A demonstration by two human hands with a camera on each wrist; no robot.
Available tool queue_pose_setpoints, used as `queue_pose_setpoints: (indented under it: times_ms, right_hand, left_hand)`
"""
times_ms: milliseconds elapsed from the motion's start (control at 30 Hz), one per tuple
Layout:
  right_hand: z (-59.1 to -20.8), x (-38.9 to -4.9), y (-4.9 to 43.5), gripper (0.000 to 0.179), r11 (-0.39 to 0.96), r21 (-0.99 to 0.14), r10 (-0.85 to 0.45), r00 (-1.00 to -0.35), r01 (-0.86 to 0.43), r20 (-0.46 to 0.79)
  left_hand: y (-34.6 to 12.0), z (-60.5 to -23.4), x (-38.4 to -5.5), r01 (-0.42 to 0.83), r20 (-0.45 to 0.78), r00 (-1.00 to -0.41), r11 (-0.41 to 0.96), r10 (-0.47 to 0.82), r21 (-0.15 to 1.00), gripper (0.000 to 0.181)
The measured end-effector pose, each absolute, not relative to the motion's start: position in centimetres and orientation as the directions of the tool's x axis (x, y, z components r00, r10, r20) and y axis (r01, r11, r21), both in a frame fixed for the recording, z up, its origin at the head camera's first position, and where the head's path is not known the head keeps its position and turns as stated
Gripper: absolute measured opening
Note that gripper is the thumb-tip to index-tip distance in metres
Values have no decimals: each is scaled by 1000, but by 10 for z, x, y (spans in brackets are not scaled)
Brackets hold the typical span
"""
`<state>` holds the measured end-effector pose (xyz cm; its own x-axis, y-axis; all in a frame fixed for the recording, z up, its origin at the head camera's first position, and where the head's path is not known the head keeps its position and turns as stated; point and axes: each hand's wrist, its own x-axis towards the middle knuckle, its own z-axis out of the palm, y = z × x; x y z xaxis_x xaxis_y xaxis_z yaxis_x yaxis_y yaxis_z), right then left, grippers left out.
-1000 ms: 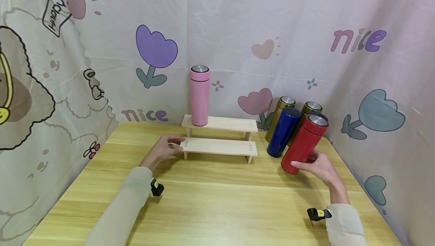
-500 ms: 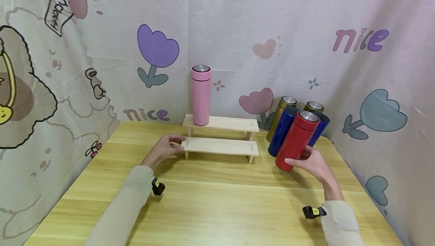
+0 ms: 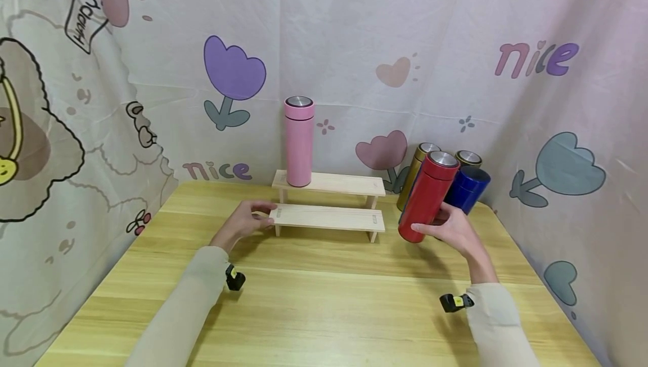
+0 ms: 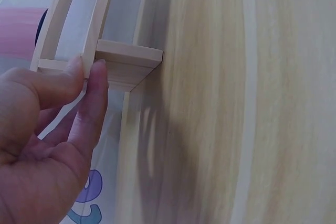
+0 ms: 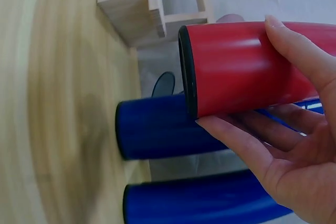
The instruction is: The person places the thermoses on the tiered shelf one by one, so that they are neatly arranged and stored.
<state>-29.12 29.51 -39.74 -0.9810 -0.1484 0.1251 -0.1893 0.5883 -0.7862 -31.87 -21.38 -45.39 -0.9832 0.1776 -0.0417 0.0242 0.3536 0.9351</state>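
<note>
My right hand [image 3: 453,231] grips a red thermos [image 3: 427,195] low on its body; it tilts to the right, lifted off the table as the right wrist view shows. My left hand [image 3: 243,224] pinches the left end of the lower step of a two-step wooden rack [image 3: 329,218], thumb and finger on the board's edge in the left wrist view. A pink thermos [image 3: 299,144] stands upright on the left part of the upper step. Behind the red thermos are two blue thermoses, one [image 5: 157,129] mostly hidden in the head view, the other [image 3: 468,187] to its right.
Two gold thermoses, one [image 3: 412,178] at the left and one [image 3: 468,157] at the right, stand behind the blue ones. A patterned curtain [image 3: 334,63] hangs along the back and sides of the wooden table [image 3: 324,305].
My right hand has carried the red thermos left and upward, in front of the left blue thermos, uncovering the right blue one. The left hand has stayed on the rack.
</note>
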Motion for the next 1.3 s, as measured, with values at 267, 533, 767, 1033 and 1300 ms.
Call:
queue_pose_setpoints:
  times_ms: [267,533,767,1033,1300]
  right_hand:
    - [-383,-296,279,67,577,-792,-147,-980,-198,137]
    - [-371,-306,264,68,555,-808,-152,-979,-196,133]
    - [-362,-314,250,70,543,-821,-141,-983,-177,118]
    - [-357,-321,237,72,542,-823,-130,-985,-169,117]
    - [-355,-325,228,72,513,-842,-124,-985,-167,120]
  left_hand:
    - [-213,-453,-318,3,-61,-985,372,160,928,45]
    - [-212,-454,-319,3,-61,-986,375,157,927,46]
    - [-212,-453,-317,-6,-70,-985,373,158,928,47]
    - [-214,-453,-316,-11,-73,-984,353,163,936,48]
    - [-213,-453,-319,-11,-75,-984,363,161,932,47]
